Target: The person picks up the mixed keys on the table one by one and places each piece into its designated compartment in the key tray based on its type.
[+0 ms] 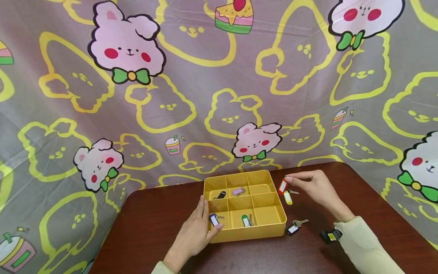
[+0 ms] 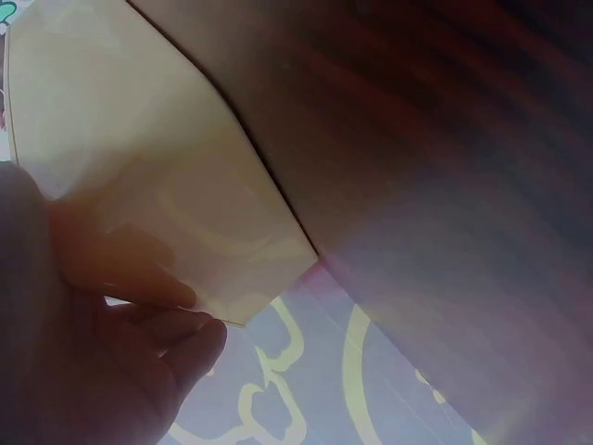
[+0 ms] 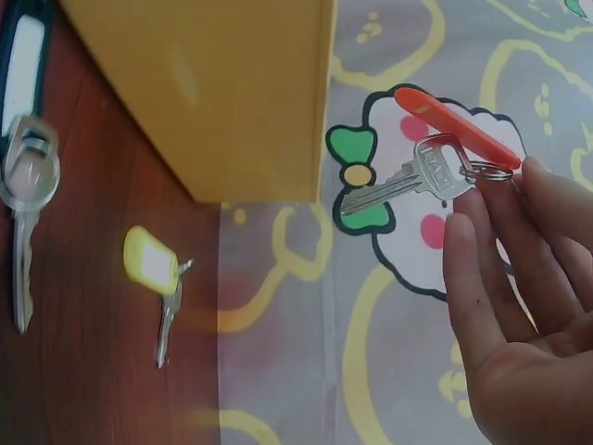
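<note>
My left hand grips the left side of a yellow divided box, thumb over the front rim and fingers along the left rim. In the left wrist view, its fingers bend at the rim. My right hand pinches the ring of a key with a red tag, held up beside the box's right wall. Below it, a yellow-tagged key lies on the table. Another key, with a dark-framed tag, rests near the box's front right corner.
Inside the box, keys with a black tag and a lilac tag lie in back compartments, and ones with a blue tag and a green tag in front. A patterned cloth hangs behind the brown table.
</note>
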Demonstrator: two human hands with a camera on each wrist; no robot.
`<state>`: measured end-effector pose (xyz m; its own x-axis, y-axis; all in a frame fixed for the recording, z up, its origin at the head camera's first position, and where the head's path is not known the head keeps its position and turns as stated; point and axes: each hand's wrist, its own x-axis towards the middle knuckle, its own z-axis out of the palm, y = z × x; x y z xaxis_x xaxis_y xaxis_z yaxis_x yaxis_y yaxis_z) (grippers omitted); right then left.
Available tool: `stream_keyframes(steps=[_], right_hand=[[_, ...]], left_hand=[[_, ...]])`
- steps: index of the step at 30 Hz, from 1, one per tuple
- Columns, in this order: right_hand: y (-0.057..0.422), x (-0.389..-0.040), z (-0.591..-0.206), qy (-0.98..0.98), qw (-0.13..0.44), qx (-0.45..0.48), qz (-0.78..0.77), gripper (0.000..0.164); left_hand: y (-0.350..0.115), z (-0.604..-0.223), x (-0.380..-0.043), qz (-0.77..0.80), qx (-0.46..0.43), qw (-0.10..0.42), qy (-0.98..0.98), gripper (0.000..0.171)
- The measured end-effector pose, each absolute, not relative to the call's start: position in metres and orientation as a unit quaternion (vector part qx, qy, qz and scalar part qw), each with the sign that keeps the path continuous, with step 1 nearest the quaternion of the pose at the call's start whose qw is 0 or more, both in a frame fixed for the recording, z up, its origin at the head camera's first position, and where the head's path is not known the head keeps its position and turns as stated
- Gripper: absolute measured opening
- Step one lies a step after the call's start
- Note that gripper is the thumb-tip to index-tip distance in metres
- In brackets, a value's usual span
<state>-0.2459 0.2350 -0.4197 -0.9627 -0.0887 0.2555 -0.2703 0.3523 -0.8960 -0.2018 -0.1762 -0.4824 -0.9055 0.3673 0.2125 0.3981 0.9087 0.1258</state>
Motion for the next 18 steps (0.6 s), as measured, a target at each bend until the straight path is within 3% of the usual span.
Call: stream_keyframes(steps=[18], right_hand=[[0.218,-0.254,-0.409,-0.786,0.055,0.116,0.604,0.04]], left_hand=[[-0.176,-0.483,-0.201,-0.084,-0.196,0.101,-0.972,0.092]])
